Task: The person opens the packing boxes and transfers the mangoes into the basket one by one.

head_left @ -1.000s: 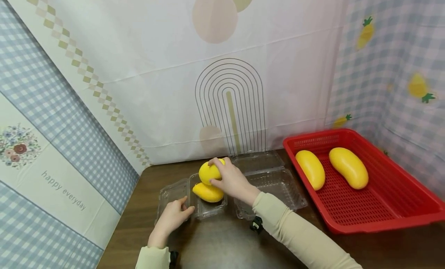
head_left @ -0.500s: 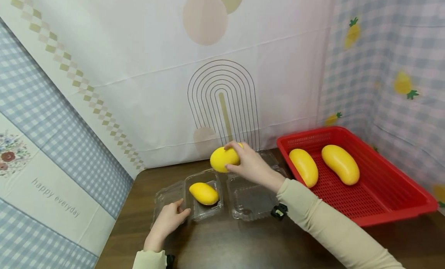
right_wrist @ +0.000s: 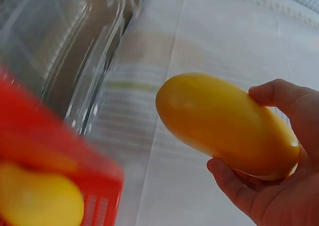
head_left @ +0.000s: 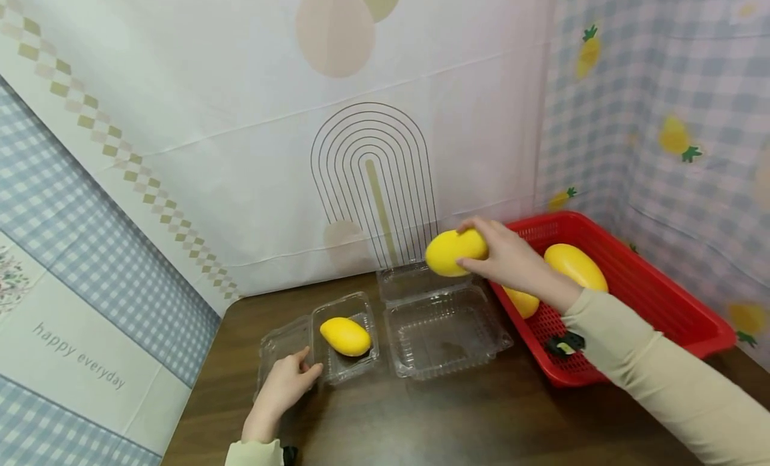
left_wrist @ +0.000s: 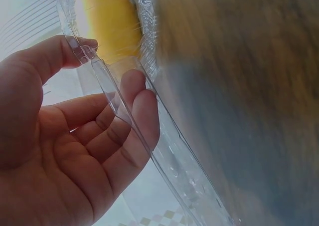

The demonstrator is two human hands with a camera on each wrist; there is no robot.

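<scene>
My right hand (head_left: 517,260) grips a yellow mango (head_left: 450,253) in the air above the back edge of a larger clear plastic container (head_left: 433,349). Thumb and fingers span one end of this mango in the right wrist view. Another mango (head_left: 345,337) lies in a small clear plastic container (head_left: 343,376), whose lid is folded out to the left. At the edge between that lid and the tray, my left hand (head_left: 287,384) holds the plastic. The left wrist view shows the thumb (left_wrist: 55,56) at the rim and fingertips (left_wrist: 145,111) seen through the clear plastic.
A red basket (head_left: 652,279) stands at the right, with a mango (head_left: 577,265) and another mango (head_left: 522,303) partly behind the right hand. The large container's lid (head_left: 403,282) lies folded back by the patterned cloth wall (head_left: 271,185). Brown wood makes up the table (head_left: 385,426).
My right hand has lifted the mango off the one in the small container and carried it right, towards the red basket. The left hand stays at the small container. The head view has shifted right.
</scene>
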